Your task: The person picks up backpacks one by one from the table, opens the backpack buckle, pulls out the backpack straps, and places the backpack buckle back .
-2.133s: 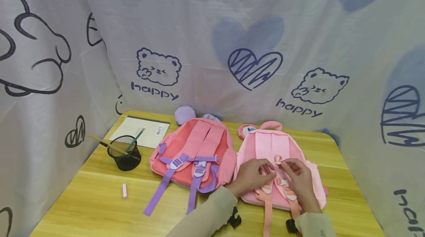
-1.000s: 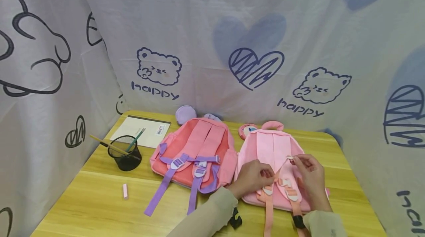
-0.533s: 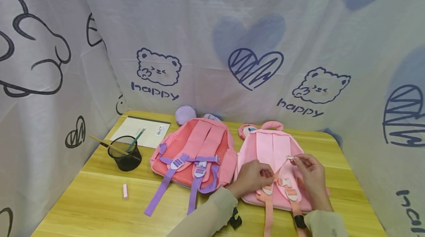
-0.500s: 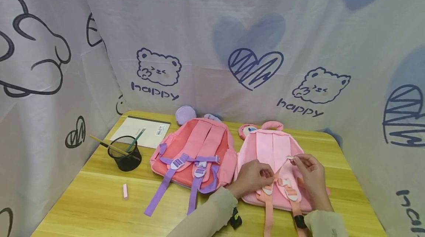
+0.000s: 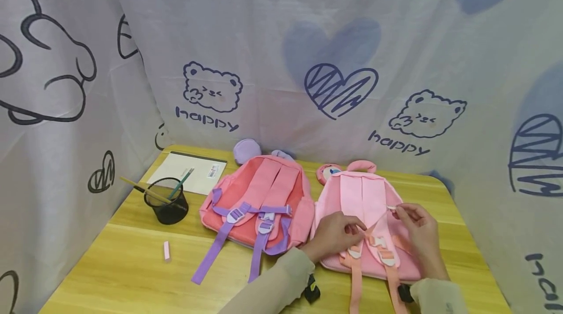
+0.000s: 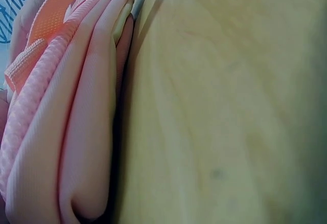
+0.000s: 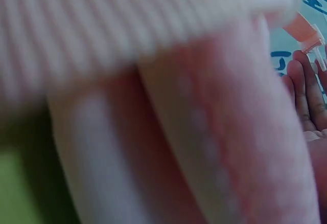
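A pale pink backpack (image 5: 349,197) lies straps-up on the right of the table. My right hand (image 5: 422,236) pinches a small white plastic buckle (image 5: 391,208) on a thin orange strap (image 5: 373,227), stretched slantwise over the bag. At the strap's lower end, my left hand (image 5: 336,232) pinches it between thumb and finger. Another white buckle (image 5: 377,241) sits on the shoulder strap below. In the left wrist view the bag's side (image 6: 84,127) and orange webbing (image 6: 53,9) show. In the right wrist view the bag blurs the foreground, with fingers near a clear-white buckle (image 7: 312,42).
A coral backpack with purple straps (image 5: 257,197) lies directly to the left. Farther left stand a black mesh pen cup (image 5: 169,209) with pencils and a notebook (image 5: 184,170) behind it. A small pink-white eraser-like block (image 5: 166,251) lies in front. Printed cloth (image 5: 272,109) hangs behind the table.
My right hand has moved rightward with the white buckle, from the middle of the pink backpack to its right side, drawing the strap out long. My left hand stays nearly in place.
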### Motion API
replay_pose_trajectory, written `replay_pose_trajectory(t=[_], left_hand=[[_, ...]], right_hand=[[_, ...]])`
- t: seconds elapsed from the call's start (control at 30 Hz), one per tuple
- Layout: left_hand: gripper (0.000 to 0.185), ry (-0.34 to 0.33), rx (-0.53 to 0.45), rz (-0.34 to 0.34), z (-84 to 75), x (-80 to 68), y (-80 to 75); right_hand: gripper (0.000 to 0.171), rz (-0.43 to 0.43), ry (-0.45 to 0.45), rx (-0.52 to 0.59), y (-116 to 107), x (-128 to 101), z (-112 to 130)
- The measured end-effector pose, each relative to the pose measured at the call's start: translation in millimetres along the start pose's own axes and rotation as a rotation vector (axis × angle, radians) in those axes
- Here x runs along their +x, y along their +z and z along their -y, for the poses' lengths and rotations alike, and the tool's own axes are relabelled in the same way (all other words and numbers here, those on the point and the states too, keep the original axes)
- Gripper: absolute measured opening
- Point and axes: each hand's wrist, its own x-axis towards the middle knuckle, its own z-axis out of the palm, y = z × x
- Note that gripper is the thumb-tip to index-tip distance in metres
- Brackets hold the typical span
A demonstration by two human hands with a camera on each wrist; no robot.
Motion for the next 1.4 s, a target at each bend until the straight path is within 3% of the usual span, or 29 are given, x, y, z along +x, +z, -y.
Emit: replay_pose_trajectory(t=[0.23,0.53,0.73,1.13,1.4], left_hand=[[0.014,0.012,-0.005,0.006,1.7,0.3,-0.3],[0.016,0.018,-0.016,0.012,1.3,0.1,-1.0],[0.017,0.027,0.002,0.000,3.1,0.2,1.3],[0.014,0.036,0.023,-0.006,3.4,-0.1,1.9],[0.013,0.038,0.024,-0.005,3.0,0.1,1.3]], right_hand=[[0.035,0.043,0.029,-0.027,-16,2,-4],[0.044,0.085,0.086,-0.245,-29,2,-8],[0.045,0.123,0.122,-0.332,-36,3,-14],[0.053,0.151,0.221,-0.366,-34,3,-19],[0.052,0.136,0.234,-0.408,-30,2,-19]])
